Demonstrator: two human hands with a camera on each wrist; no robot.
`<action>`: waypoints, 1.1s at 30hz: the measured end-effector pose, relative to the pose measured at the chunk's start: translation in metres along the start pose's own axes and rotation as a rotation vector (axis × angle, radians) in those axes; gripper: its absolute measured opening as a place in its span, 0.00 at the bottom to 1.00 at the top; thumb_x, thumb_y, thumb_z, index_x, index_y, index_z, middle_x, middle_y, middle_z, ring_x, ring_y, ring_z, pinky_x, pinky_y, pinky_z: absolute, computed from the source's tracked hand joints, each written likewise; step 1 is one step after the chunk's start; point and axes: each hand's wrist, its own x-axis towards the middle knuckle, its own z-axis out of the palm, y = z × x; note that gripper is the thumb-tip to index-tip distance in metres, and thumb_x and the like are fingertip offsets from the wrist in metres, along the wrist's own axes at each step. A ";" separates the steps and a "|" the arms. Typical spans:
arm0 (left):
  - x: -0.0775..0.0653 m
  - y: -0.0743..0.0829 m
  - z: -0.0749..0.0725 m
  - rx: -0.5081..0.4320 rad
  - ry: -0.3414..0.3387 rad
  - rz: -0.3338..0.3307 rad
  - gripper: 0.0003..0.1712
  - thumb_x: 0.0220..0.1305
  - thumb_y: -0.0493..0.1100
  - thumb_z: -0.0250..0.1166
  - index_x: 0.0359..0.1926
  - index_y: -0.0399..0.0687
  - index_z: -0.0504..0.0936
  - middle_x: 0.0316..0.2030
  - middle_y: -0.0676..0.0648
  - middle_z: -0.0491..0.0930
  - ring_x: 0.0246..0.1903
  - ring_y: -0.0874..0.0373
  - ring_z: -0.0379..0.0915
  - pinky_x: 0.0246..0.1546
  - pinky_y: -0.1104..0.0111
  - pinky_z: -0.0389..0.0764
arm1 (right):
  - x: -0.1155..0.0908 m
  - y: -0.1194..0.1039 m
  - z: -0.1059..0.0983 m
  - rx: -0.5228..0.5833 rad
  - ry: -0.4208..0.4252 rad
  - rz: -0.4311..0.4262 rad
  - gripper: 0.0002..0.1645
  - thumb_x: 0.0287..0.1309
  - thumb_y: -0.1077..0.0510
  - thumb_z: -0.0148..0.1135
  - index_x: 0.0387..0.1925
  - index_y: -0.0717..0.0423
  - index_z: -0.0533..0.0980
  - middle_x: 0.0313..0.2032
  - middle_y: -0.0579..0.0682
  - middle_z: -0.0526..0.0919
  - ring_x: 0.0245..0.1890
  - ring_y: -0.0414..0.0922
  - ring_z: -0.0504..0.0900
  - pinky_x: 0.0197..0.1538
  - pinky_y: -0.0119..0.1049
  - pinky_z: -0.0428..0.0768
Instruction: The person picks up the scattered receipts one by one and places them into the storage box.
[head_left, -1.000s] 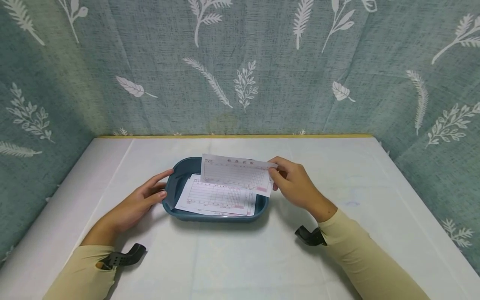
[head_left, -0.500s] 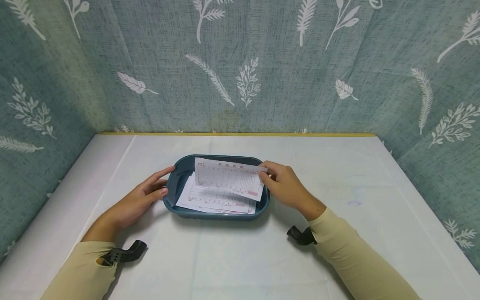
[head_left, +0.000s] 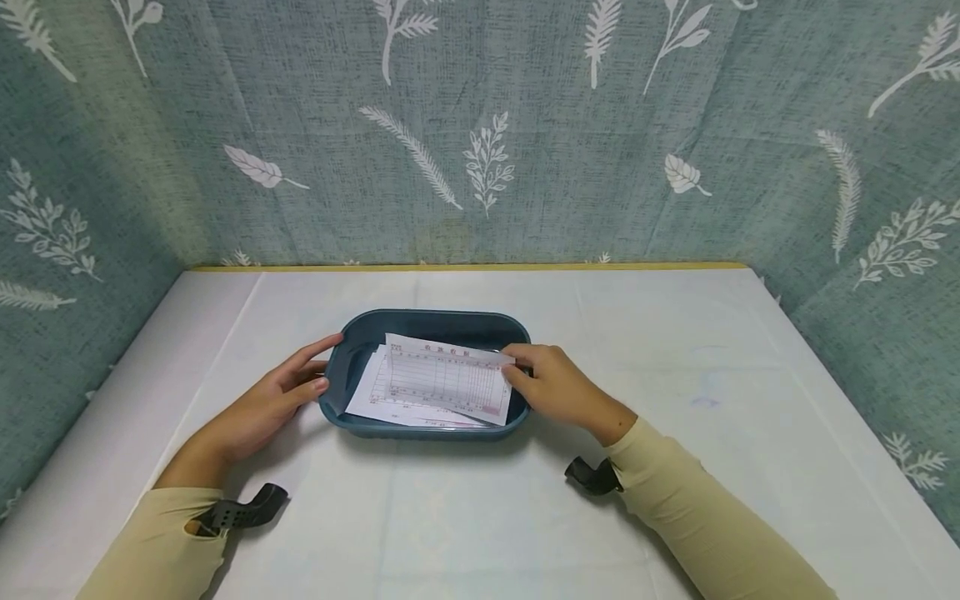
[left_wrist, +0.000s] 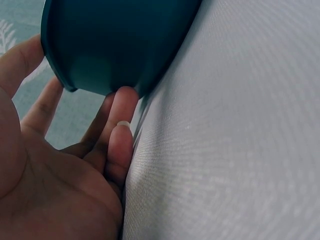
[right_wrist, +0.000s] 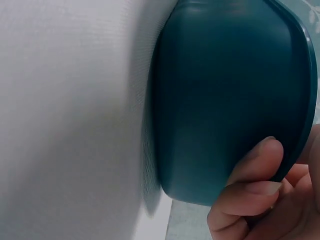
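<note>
A teal plastic basin point(head_left: 427, 433) stands on the white table with several printed paper slips point(head_left: 363, 404) lying in it. My right hand point(head_left: 558, 387) is at the basin's right end and pinches the right edge of the top receipt slip point(head_left: 442, 375), which lies over the others inside the rim. In the right wrist view some fingers point(right_wrist: 247, 200) of that hand are against the basin's outer wall; the slip is hidden there. My left hand point(head_left: 266, 408) rests its spread fingertips on the basin's left end, seen close against the outer wall point(left_wrist: 115, 45) in the left wrist view.
A white cloth covers the table point(head_left: 465, 517), which has a yellow strip point(head_left: 465, 267) along its back edge. Behind it hangs a green curtain point(head_left: 315, 108) with white leaf prints. Each wrist bears a black mount point(head_left: 251, 508).
The right hand has moved left and down with the receipt slip, lowering it from above the basin's rim onto the other slips. The left hand has stayed at the basin's left end.
</note>
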 end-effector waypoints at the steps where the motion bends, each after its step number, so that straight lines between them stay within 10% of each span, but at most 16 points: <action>1: 0.000 0.000 0.000 -0.005 0.000 -0.004 0.35 0.77 0.53 0.53 0.79 0.71 0.50 0.75 0.33 0.51 0.75 0.36 0.45 0.70 0.56 0.61 | 0.000 0.000 0.000 0.005 -0.006 0.005 0.16 0.72 0.61 0.52 0.54 0.60 0.79 0.50 0.54 0.85 0.39 0.43 0.79 0.39 0.33 0.76; 15: 0.004 0.002 0.003 -0.054 0.008 -0.006 0.36 0.76 0.52 0.54 0.78 0.70 0.51 0.76 0.33 0.50 0.75 0.34 0.43 0.70 0.34 0.47 | 0.001 0.003 0.002 0.017 -0.014 0.019 0.21 0.72 0.61 0.51 0.64 0.56 0.70 0.51 0.53 0.86 0.33 0.41 0.80 0.29 0.30 0.70; 26: 0.001 -0.005 0.003 -0.034 -0.003 -0.002 0.36 0.76 0.52 0.53 0.79 0.69 0.50 0.76 0.31 0.49 0.74 0.32 0.44 0.69 0.35 0.50 | 0.001 0.006 0.011 -0.009 0.022 -0.002 0.20 0.65 0.65 0.60 0.58 0.56 0.75 0.32 0.47 0.84 0.18 0.37 0.68 0.23 0.29 0.65; 33: -0.002 -0.011 0.003 -0.028 -0.003 -0.007 0.36 0.76 0.51 0.54 0.79 0.69 0.51 0.74 0.32 0.53 0.73 0.35 0.48 0.58 0.78 0.66 | -0.001 0.005 0.018 -0.033 0.027 0.017 0.20 0.63 0.64 0.64 0.56 0.55 0.78 0.30 0.47 0.81 0.16 0.36 0.64 0.23 0.29 0.65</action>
